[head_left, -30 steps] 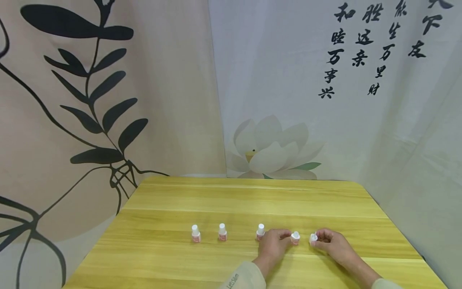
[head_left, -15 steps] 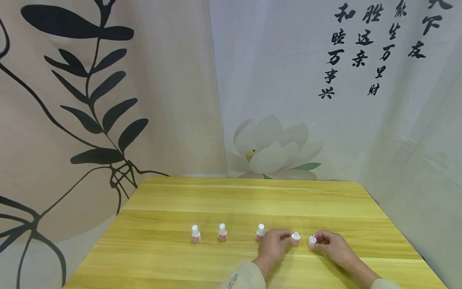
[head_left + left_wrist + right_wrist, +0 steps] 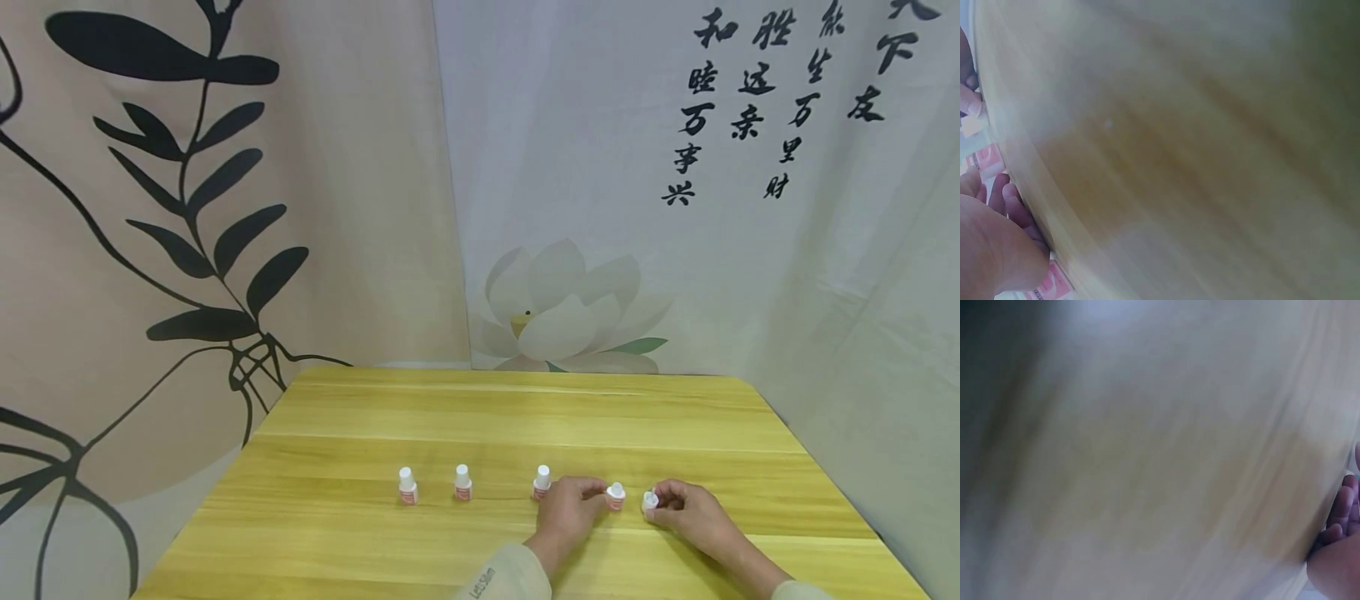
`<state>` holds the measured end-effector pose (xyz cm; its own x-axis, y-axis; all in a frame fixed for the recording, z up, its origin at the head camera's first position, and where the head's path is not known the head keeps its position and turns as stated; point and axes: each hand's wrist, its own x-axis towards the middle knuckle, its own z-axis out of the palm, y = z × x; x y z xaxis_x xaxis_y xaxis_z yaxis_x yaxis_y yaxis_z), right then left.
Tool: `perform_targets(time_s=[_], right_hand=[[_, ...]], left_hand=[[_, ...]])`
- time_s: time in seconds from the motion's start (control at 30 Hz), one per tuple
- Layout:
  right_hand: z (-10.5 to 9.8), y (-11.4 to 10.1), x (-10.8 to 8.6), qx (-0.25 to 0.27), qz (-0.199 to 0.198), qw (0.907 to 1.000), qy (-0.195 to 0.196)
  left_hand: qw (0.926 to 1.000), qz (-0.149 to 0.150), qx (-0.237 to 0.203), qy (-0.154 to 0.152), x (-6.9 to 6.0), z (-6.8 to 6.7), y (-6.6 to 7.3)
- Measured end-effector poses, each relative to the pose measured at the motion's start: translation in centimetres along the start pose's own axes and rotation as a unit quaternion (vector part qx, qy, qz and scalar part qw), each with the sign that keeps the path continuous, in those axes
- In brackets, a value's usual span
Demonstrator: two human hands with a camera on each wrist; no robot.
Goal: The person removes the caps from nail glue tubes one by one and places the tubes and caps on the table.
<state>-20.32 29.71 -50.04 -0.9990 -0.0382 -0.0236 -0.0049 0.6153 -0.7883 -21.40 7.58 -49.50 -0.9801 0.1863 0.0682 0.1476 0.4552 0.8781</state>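
In the head view my left hand (image 3: 568, 512) pinches a small white bottle (image 3: 616, 497) with a pink label between thumb and forefinger. This bottle stands upright, and its top looks shorter and more pointed than its neighbours' white caps. Just to its right, my right hand (image 3: 693, 512) pinches a small white plastic piece (image 3: 650, 500); fingers cover part of it, and I cannot tell whether it is a cap or another bottle. The left wrist view shows the held bottle's pink label (image 3: 988, 159) by my fingers. Only part of my right hand (image 3: 1338, 550) enters the right wrist view.
Two capped bottles, one (image 3: 407, 486) at the far left and another (image 3: 462, 482) beside it, stand upright on the wooden table (image 3: 480, 417). A third bottle (image 3: 542, 482) is partly hidden behind my left hand. A printed curtain (image 3: 360, 208) hangs behind the table.
My right hand and the white piece have shifted very slightly left and towards me since a second ago. My left hand and its bottle have hardly moved.
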Motion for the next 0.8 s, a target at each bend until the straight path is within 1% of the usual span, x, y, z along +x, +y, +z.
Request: perform_targets(time_s=[0.07,0.13,0.23,0.37,0.47,0.57,0.8], right_hand=[[0.02,0.03,0.03,-0.001,-0.003,1.0000,0.001],[0.03,0.05,0.03,0.003,-0.002,1.0000,0.000],[0.01,0.10,0.01,0.008,0.000,1.0000,-0.002],[-0.04,0.19,-0.02,0.023,-0.002,0.9997,-0.011],[-0.07,0.29,-0.04,0.037,-0.006,0.9991,-0.017],[-0.17,0.22,-0.07,0.050,-0.006,0.9986,-0.020],[-0.69,-0.02,-0.17,0.062,0.003,0.9978,-0.023]], left_hand=[[1.0000,0.007,0.002,0.002,-0.01,-0.02,-0.07],[1.0000,0.005,0.003,0.002,-0.01,0.01,-0.13],[0.9999,0.010,0.007,0.004,-0.01,0.02,-0.16],[1.0000,0.006,0.000,-0.001,-0.06,0.11,-0.16],[0.9999,-0.003,-0.006,-0.009,-0.15,0.19,-0.11],[0.9999,-0.007,-0.008,-0.012,-0.27,0.15,0.10],[0.9996,0.000,-0.022,-0.019,-0.80,-0.22,0.70]])
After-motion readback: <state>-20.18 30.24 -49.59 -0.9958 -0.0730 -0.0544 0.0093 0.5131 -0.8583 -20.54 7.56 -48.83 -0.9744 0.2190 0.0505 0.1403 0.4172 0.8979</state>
